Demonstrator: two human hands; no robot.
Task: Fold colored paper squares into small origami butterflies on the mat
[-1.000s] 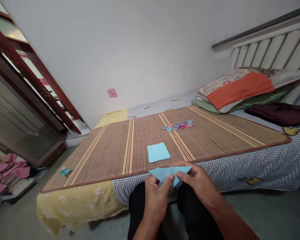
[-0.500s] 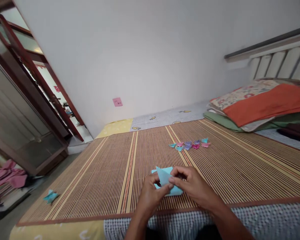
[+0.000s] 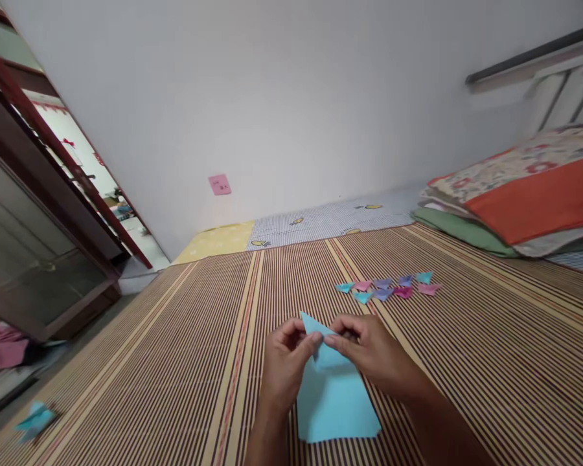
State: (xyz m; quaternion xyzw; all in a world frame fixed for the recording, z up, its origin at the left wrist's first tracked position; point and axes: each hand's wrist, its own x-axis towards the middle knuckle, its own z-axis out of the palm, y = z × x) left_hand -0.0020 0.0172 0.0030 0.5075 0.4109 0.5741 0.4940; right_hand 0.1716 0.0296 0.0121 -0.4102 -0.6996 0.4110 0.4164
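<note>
A small folded blue paper [image 3: 326,355] is pinched between both hands, one of its points standing up. My left hand [image 3: 287,356] is closed on its left side, thumb against the paper's face. On the other side my right hand [image 3: 364,346] grips the paper between thumb and fingers. Beneath and nearer to me, a flat blue sheet or stack of sheets [image 3: 339,411] lies on the striped mat [image 3: 184,362]. Beyond the hands, two rows of small folded papers [image 3: 383,294] in blue, pink and purple rest on the mat.
A blue folded paper piece [image 3: 35,421] lies at the mat's far left. Folded bedding with an orange cover [image 3: 539,200] is stacked at the right. A wall with a pink note [image 3: 219,184] stands behind, and a cabinet [image 3: 48,259] at the left.
The view has shifted closer, and more of the flat blue sheet shows below my hands. My left thumb and right thumb now sit closer together on the folded paper.
</note>
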